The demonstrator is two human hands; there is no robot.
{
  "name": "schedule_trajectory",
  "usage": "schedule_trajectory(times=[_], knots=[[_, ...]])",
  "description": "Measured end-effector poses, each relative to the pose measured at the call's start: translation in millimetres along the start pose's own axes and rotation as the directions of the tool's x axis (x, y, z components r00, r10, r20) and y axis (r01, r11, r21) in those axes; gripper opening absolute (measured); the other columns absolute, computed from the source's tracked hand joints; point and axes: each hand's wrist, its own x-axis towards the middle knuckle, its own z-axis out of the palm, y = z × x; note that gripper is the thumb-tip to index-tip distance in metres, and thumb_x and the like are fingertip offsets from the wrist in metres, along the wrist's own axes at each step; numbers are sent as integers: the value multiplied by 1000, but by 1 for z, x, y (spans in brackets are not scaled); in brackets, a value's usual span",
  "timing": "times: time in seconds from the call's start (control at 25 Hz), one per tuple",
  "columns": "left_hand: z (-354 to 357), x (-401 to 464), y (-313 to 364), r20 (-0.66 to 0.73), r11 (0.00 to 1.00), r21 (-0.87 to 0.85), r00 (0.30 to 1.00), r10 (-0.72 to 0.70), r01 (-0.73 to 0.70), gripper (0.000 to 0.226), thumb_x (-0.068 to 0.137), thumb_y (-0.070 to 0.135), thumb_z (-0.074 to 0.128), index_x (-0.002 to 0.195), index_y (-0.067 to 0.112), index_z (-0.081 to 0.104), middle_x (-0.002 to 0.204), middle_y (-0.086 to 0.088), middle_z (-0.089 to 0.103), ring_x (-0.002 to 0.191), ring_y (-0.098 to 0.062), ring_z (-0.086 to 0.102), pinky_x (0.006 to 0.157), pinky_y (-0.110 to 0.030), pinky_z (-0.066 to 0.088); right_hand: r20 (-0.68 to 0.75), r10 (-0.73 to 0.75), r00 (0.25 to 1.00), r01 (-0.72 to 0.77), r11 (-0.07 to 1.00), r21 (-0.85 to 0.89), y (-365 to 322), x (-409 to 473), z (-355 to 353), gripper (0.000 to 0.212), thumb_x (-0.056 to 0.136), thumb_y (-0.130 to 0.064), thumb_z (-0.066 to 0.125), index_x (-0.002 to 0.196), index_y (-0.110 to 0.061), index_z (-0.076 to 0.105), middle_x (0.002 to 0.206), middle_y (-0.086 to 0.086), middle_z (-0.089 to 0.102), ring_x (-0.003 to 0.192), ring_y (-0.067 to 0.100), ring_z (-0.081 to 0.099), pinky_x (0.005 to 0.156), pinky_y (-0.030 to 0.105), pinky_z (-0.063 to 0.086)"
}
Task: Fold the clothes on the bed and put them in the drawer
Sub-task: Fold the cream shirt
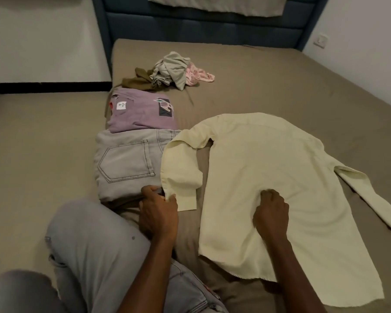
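A pale yellow long-sleeved shirt [269, 177] lies spread back-up on the bed [280, 86]. My left hand [157, 213] pinches the cuff end of its left sleeve, which bends back over the bed. My right hand [271, 211] rests on the middle of the shirt's back with its fingers curled against the cloth. The other sleeve trails off to the right. Left of the shirt sit folded grey jeans [127, 161] and, beyond them, a folded purple T-shirt [142, 114]. A loose pile of unfolded clothes [172, 72] lies farther up the bed.
My bent knee in grey jeans [95, 249] takes up the near left of the bed. A dark blue padded headboard [201, 23] stands at the far end, with a beige cloth [217, 4] draped over it. White walls flank both sides.
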Motion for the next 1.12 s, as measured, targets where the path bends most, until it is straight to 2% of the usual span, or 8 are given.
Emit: schedule_trajectory(times=[0.16,0.28,0.4,0.56,0.68,0.8,0.96,1.12], knots=[[4,1,1,17,988,-150,999,-27,29,24,80,24,80,91,21,59,86,-1,71,86,-30,67,65,-30,37,32,-34,999,33,999,20,15,-9,-5,66,103,-56,28,146,-10,49,155,19,44,141,36,43,110,50,38],[1,5,-5,-22,977,-208,998,-58,52,21,79,23,77,88,20,59,85,-2,69,84,-31,64,68,-32,37,30,-41,999,39,997,73,54,-49,-12,71,104,-62,28,161,-21,25,169,9,22,154,26,24,121,47,28],[0,2,-2,1,955,-283,996,-90,86,18,84,29,71,87,18,57,87,-3,65,83,-32,62,69,-35,39,34,69,997,-71,994,81,103,-92,-25,80,101,-70,22,165,-24,9,172,3,11,158,21,13,125,48,21],[4,-11,14,43,883,-466,996,76,-47,18,94,15,61,107,9,51,94,-7,62,83,-29,59,69,-35,41,51,194,980,-192,980,-44,152,-123,-35,82,96,-77,22,164,-34,7,173,2,9,159,21,9,127,50,15],[12,-17,14,75,916,-377,981,178,-138,30,94,12,59,123,9,52,110,-18,67,94,-37,64,73,-38,47,95,180,979,-172,982,-83,167,-132,-41,87,92,-81,28,164,-38,5,173,-7,4,159,14,4,128,47,10],[23,-17,8,190,960,-228,959,209,-164,27,91,9,61,117,3,61,114,-25,68,100,-45,63,73,-34,38,158,160,974,-149,985,-82,180,-140,-53,85,92,-83,24,163,-42,3,171,-18,-2,158,6,-5,129,44,6],[23,-9,8,151,921,-356,963,224,-159,35,82,16,76,115,11,65,112,-15,73,100,-39,67,78,-40,51,204,172,964,-161,984,-70,207,-151,-72,81,94,-82,19,163,-43,0,170,-22,-6,157,4,-5,129,46,9],[27,-21,18,144,874,-354,904,402,-332,64,72,21,90,129,12,60,122,-13,71,108,-34,67,84,-42,53,90,204,975,-200,978,-50,190,-127,-63,79,96,-76,17,164,-37,9,172,-12,-1,158,9,3,128,42,8]])
